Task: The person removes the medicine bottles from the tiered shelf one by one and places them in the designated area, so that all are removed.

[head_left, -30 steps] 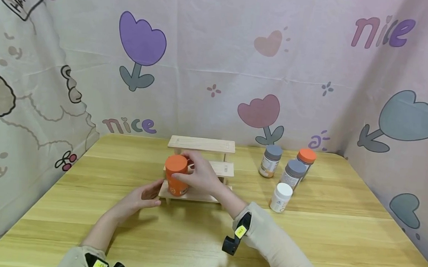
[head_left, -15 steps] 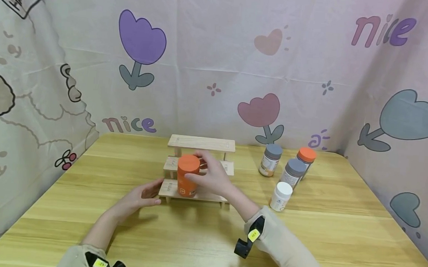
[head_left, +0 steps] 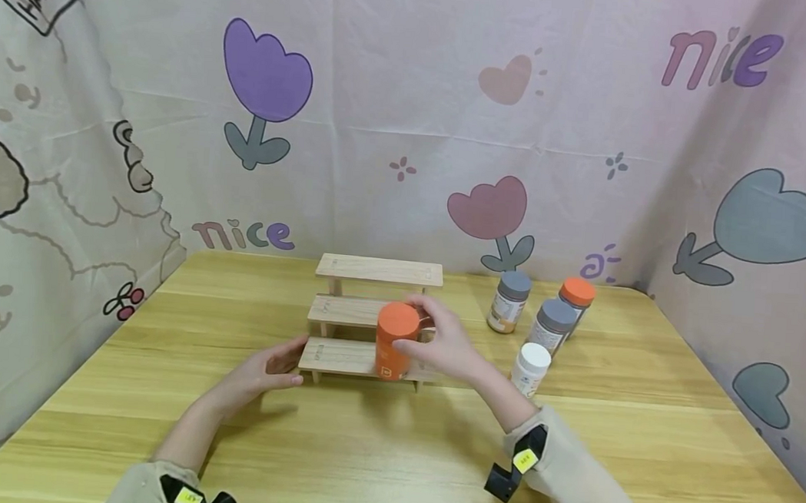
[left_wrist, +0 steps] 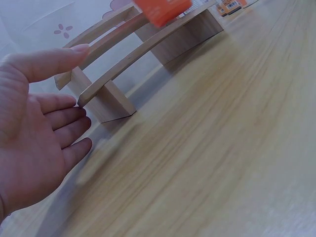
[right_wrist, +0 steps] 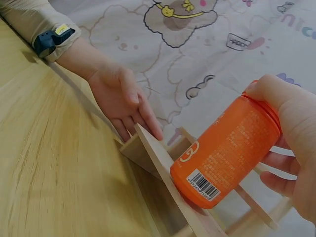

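Note:
An orange bottle (head_left: pixel 396 342) with an orange lid and a barcode label stands in the grip of my right hand (head_left: pixel 447 343). It is at the right half of the lowest step of a small three-step wooden shelf (head_left: pixel 334 355). In the right wrist view the bottle (right_wrist: pixel 227 153) tilts across the frame near the step's edge; whether its base touches the wood I cannot tell. My left hand (head_left: pixel 257 377) holds nothing. Its extended fingers (left_wrist: pixel 74 133) lie at the left end of the lowest step, touching or very close to it.
Right of the shelf stand two grey-lidded bottles (head_left: pixel 508 304) (head_left: pixel 552 328), an orange-lidded bottle (head_left: pixel 577 294) and a white bottle (head_left: pixel 530 369), grouped closely. The white one is just beyond my right wrist. A patterned cloth (head_left: pixel 385 89) hangs behind the wooden table (head_left: pixel 335 455).
My right hand has carried the orange bottle rightward along the lowest step, from its left end to its right half. My left hand has stayed in place.

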Motion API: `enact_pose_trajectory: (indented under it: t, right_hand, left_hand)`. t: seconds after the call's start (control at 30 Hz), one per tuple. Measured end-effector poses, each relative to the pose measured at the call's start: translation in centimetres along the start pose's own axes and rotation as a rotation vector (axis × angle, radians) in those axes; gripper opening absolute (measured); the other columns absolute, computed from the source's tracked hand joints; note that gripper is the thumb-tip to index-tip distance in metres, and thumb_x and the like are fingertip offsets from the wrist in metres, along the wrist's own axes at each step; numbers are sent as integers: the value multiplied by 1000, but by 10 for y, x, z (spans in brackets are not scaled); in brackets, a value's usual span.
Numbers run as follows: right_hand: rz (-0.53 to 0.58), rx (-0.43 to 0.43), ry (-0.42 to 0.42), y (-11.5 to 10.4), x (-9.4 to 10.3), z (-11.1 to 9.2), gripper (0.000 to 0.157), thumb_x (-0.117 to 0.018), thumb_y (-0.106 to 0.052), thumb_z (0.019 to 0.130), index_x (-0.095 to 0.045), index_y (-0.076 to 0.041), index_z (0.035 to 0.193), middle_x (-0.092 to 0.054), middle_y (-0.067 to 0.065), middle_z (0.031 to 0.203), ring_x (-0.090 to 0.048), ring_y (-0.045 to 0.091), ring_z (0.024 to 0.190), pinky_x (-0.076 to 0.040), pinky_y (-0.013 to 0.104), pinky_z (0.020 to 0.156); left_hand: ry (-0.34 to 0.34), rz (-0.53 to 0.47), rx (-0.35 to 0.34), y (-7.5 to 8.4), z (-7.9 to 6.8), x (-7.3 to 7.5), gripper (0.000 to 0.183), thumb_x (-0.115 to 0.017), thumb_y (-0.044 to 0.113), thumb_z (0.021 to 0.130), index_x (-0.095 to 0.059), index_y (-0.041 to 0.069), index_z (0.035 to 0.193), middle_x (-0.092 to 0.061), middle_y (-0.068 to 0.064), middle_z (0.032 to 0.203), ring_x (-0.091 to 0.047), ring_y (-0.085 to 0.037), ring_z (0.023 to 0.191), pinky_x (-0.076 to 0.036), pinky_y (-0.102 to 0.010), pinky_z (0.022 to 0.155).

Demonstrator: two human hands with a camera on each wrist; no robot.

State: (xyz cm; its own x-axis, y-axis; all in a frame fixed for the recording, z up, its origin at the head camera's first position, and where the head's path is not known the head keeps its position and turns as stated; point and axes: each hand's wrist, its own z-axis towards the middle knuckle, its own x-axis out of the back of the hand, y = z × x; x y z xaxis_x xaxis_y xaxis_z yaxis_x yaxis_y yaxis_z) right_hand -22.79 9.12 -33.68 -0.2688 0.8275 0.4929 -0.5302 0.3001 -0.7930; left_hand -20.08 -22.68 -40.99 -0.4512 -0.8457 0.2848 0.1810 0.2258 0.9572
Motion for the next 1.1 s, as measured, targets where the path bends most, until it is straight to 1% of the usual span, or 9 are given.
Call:
enact_pose_trajectory:
  t: [0.03,0.1,0.2,0.27,0.33,0.6,0.87,0.97,1.1]
  right_hand:
    - [-10,21,3,1,3,-2,51,-74,-10,76,-52,-6,122,-59,4,109,-54,19,98,-47,40,87]
    - [-25,44,9,-8,10,-9,50,-73,-6,76,-51,-2,121,-59,7,109,-54,20,98,-46,40,88]
    - [-39,76,27,-5,20,-16,50,-73,-4,75,-52,0,120,-60,8,108,-55,20,97,-47,38,87]
    - [-50,79,45,-4,26,-20,49,-73,-3,75,-53,1,119,-60,9,107,-55,21,97,-47,38,86]
    - [-70,84,68,7,33,-23,49,-75,-6,75,-54,-2,119,-61,6,107,-56,18,96,-48,35,85]
    - [-123,24,141,5,64,-44,49,-74,-9,76,-53,-5,119,-61,6,108,-56,19,96,-49,36,84]
    - [-134,14,239,2,97,-57,48,-70,-4,78,-51,-2,122,-59,8,108,-54,11,94,-46,21,82]
    - [-121,7,287,0,110,-62,45,-68,-1,79,-51,0,121,-58,5,106,-54,8,93,-44,17,80]
    - [-125,8,341,2,125,-69,42,-66,2,79,-51,4,119,-56,-3,104,-53,7,92,-44,14,79]
  left_hand:
    - [0,0,-1,0,0,0,70,-56,8,90,-14,-10,144,-18,-29,147,-19,-44,134,-26,-34,106]
    - [-2,-1,-3,0,0,0,70,-56,8,90,-14,-10,144,-17,-29,147,-19,-44,134,-21,-45,107]
    - [-5,-5,-11,0,0,1,70,-55,8,91,-13,-10,144,-17,-29,147,-19,-45,133,-18,-52,105]
    - [-7,-2,-14,0,-1,1,69,-54,8,91,-13,-11,143,-17,-29,147,-19,-45,133,-18,-53,105]
    - [-6,1,-16,0,-1,1,69,-54,8,91,-13,-11,143,-17,-29,147,-20,-45,133,-18,-53,105]
    - [-1,12,15,-1,-3,0,70,-55,9,91,-13,-10,144,-17,-27,148,-20,-43,133,-21,-49,106]
    - [9,13,40,-1,-3,-1,70,-55,10,91,-13,-8,144,-18,-27,148,-21,-43,133,-22,-49,106]
    - [9,7,36,-1,-2,-1,70,-55,10,91,-14,-8,145,-18,-26,148,-21,-42,134,-21,-49,106]
    - [1,1,12,-1,0,-1,70,-55,10,91,-14,-9,144,-17,-28,147,-21,-44,133,-19,-53,106]
